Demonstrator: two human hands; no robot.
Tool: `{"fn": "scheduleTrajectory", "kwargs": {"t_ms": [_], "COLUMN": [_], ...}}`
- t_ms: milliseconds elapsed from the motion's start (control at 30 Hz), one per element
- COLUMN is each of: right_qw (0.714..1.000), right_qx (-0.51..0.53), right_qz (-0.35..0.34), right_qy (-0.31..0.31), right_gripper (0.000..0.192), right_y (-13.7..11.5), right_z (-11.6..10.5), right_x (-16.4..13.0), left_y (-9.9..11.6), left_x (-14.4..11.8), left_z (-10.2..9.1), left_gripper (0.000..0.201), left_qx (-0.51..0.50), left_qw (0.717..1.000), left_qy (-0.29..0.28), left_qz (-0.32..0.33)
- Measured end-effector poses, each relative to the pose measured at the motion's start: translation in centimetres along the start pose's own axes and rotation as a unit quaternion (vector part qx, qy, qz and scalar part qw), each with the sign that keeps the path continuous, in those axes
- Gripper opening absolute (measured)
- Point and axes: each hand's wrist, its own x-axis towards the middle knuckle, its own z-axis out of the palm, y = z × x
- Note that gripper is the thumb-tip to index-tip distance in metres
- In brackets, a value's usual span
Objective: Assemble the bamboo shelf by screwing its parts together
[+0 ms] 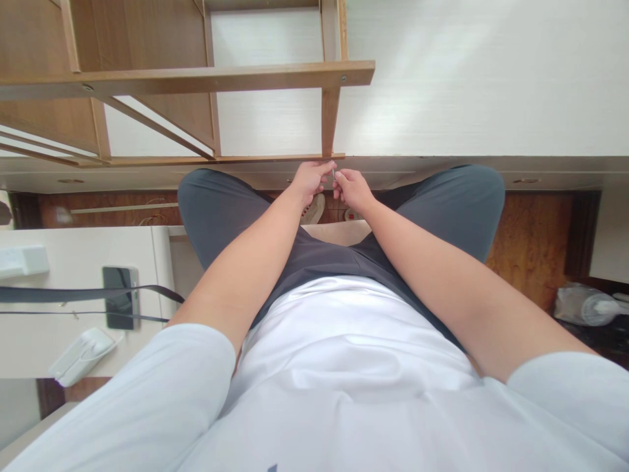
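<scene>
i see the right hand (352, 188) pinching a small thin piece (333, 174) at twelve o'clock; the left hand (310, 180) is just beside, its grip i can't tell. the wooden frame (236, 78) stands towards eleven.

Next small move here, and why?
Probably bring the small thin piece to the lower wooden rail's right end: the right hand pinches it near there, the left hand is close, and the upper wooden rail shows a round fitting near its right end.

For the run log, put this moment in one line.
left hand, right hand: fingertips close | between: thin silvery piece | nearby: open brown wooden frame
</scene>
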Motion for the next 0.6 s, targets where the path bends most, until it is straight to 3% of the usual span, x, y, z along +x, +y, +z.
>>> {"fn": "scheduleTrajectory", "kwargs": {"t_ms": [100,367,600], "right_qw": [0.999,0.994,0.998], "right_qx": [0.02,0.097,0.055], "right_qz": [-0.018,0.051,0.037], "right_qy": [0.017,-0.025,-0.024], "right_gripper": [0.04,0.037,0.04], "right_y": [-0.29,-0.83,-0.23], "right_z": [0.27,0.34,0.36], "right_x": [-0.16,-0.41,-0.12], "left_y": [0.01,-0.14,0.01], "left_x": [0.03,0.23,0.04], "left_z": [0.01,-0.05,-0.02], "left_gripper": [0.013,0.014,0.015], "left_qx": [-0.002,-0.002,-0.005], "left_qw": [1.0,1.0,1.0], "left_qy": [-0.001,-0.002,-0.012], "left_qz": [-0.002,-0.004,-0.005]}}
